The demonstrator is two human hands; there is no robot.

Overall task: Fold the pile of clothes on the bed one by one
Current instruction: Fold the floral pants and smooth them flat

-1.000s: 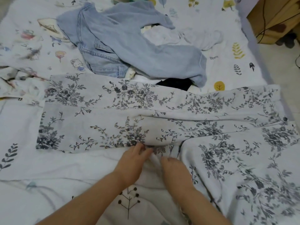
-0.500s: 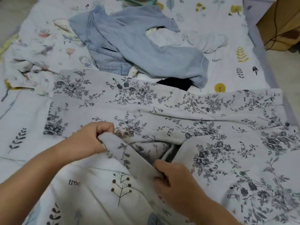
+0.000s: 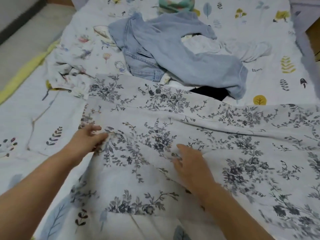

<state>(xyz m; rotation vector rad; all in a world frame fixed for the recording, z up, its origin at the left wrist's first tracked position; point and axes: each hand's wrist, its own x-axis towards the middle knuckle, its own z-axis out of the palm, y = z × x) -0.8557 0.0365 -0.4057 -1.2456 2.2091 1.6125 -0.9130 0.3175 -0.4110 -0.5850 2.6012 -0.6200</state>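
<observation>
Here the left hand (image 3: 87, 138) and the right hand (image 3: 191, 161) lie flat with relaxed fingers on the floral garment (image 3: 173, 135), gripping nothing; the left one touches its left edge. This garment is spread across the near part of the bed (image 3: 26, 118). Behind it is the pile: light blue jeans (image 3: 173, 54) over a white garment (image 3: 233, 49) and something black (image 3: 210, 94). On the sheet, right of the jeans, the word "trees" (image 3: 256, 69) can be read. A green cloth (image 3: 174, 5) lies farthest.
</observation>
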